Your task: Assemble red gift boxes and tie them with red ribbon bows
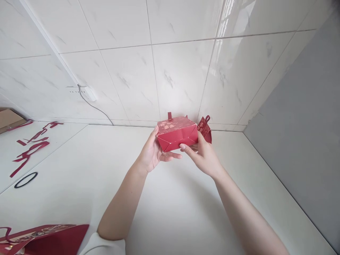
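A small red paper gift bag [176, 132] with gold print is held up above the white table, its folded bottom turned toward me. My left hand [152, 152] grips its left side, thumb on the upper edge and fingers under it. My right hand [203, 154] holds the right side, with the thumb pressed on the bottom fold. A second red bag [205, 128] with a loop handle stands just behind the right hand, near the wall.
Flat red bags [42, 239] lie at the near left corner of the white table [172, 212]. Red ribbon strips [29, 148] and a black ring [26, 179] lie at the left. A cardboard box [9, 118] sits far left. A grey panel [300, 124] borders the right.
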A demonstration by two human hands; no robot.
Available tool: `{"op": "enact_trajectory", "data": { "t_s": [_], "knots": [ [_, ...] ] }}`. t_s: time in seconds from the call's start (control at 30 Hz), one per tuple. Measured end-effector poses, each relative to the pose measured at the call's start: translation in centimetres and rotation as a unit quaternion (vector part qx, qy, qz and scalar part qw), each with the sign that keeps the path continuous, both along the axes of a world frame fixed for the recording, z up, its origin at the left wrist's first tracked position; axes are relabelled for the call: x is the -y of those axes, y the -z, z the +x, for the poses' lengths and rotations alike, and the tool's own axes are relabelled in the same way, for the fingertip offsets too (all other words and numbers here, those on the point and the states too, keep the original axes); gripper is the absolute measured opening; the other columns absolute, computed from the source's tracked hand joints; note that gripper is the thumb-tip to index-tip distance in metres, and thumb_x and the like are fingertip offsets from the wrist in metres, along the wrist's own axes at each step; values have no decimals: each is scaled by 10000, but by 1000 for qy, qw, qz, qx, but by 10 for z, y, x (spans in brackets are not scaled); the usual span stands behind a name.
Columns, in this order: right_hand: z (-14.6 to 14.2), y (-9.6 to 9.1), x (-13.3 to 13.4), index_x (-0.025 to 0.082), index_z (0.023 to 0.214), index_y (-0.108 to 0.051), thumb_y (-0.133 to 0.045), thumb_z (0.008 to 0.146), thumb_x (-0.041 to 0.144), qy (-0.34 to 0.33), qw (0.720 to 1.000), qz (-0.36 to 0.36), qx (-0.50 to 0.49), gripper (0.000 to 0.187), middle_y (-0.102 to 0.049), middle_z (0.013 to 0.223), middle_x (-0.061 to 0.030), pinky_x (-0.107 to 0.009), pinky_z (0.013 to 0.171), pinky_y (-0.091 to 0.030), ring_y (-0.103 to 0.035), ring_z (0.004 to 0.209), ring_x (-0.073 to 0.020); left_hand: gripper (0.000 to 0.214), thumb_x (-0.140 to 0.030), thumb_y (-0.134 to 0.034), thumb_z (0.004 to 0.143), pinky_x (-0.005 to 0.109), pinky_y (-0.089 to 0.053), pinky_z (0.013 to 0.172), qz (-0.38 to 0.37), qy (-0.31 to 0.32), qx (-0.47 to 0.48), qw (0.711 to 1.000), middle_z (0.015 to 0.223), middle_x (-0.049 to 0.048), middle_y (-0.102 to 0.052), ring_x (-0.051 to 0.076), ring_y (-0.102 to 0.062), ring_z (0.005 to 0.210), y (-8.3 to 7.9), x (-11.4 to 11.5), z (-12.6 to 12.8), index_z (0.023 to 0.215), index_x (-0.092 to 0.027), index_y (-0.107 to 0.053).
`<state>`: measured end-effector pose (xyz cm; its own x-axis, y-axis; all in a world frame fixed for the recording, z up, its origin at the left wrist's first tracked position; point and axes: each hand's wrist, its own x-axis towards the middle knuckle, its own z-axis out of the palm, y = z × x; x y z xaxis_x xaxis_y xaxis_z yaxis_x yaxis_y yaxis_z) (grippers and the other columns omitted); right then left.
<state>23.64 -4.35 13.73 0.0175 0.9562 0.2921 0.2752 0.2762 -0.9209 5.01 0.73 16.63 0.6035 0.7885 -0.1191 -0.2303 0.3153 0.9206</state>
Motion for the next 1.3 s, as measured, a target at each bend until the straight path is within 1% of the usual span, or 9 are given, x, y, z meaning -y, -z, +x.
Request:
{"op": "enact_trajectory", "data": {
  "t_s": [0.1,0.2,0.43,0.73,0.9,1.0,1.1,1.2,1.3],
  "knots": [
    [1,2,-3,297,1329,-442,-533,874,568,-15,999,-10,-31,538,-557,1338,-53,-365,855,-545,-565,1163,-244,621,-633,-385,883,253,-574,527,40,-33,-31,998,1249,111,-624,241,-728,765,1,1,0,1400,-289,-405],
    [2,3,-8,306,1296,-505,-348,920,636,-32,990,-62,-120,525,-527,1371,-48,-374,887,-537,-556,1174,-237,609,-602,-441,877,262,-573,565,83,-66,-62,992,1244,100,-630,245,-728,779,1,3,1,1406,-304,-393],
    [-6,2,-10,270,1308,-485,-297,944,590,-134,914,-132,-360,520,-578,1307,-68,-436,824,-579,-631,1072,-258,596,-613,-372,897,316,-581,639,154,-11,-66,986,1182,125,-656,297,-697,938,-5,20,8,1360,-252,-468],
    [-5,4,-10,252,1264,-531,-295,955,543,-130,920,-111,-353,486,-611,1266,-70,-430,809,-592,-653,1020,-250,520,-518,-446,902,380,-563,768,207,17,-76,975,1357,86,-536,283,-663,1012,-14,33,12,1388,-334,-415],
    [-3,5,-12,248,1257,-519,-383,932,546,-120,909,-125,-380,461,-622,1229,-81,-411,849,-585,-661,1004,-234,565,-447,-559,862,391,-499,892,262,-40,-119,957,1411,64,-484,292,-530,1196,-7,26,8,1398,-344,-415],
    [-8,10,-12,252,1203,-540,-449,913,463,-116,909,-128,-379,369,-664,1104,-66,-331,674,-607,-679,866,-199,595,-458,-585,852,430,-434,991,223,-40,-91,970,1405,69,-484,287,-478,1253,4,17,10,1402,-324,-403],
    [-20,19,-10,239,1002,-587,-510,859,370,-53,938,-93,-331,209,-653,784,-18,-234,392,-445,-587,568,-146,544,-521,-568,844,443,-496,870,153,50,-17,987,1197,109,-618,274,-625,1001,14,9,18,1309,-246,-508],
    [-32,29,-9,213,768,-553,-520,819,303,-2,965,-40,-261,109,-535,596,20,-212,373,-324,-461,474,-113,492,-586,-502,854,364,-515,652,98,81,48,991,918,92,-678,221,-632,740,20,8,27,1119,-191,-627],
    [-34,38,-9,205,705,-513,-500,814,309,11,987,-26,-158,151,-516,572,13,-234,419,-363,-473,498,-126,385,-508,-473,895,304,-480,575,27,24,93,995,856,59,-683,191,-615,688,21,11,33,1025,-195,-656]
  ]
}}
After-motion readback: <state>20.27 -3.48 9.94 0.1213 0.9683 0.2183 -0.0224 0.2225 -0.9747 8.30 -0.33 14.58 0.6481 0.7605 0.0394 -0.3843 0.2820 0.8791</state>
